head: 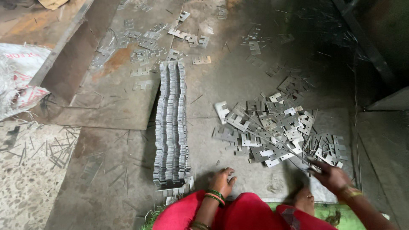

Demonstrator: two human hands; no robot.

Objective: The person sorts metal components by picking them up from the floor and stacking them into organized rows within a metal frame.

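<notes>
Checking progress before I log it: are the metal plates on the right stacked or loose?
Loose. The plates lie scattered flat at all angles, unlike the neat stack. The right hand reaches their edge.

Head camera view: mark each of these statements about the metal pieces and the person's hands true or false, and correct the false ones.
1. The long stacked row of metal pieces lies left of the loose pile of metal pieces. True.
2. The left hand is holding a hammer. False: it rests on the floor near the close end of the stacked row, holding no tool.
3. The right hand reaches to the near right edge of the loose pile. True.
4. The white sack lies on the right side of the view. False: it lies at the left edge.
5. The loose pile is neatly lined up. False: its pieces lie jumbled.
</notes>
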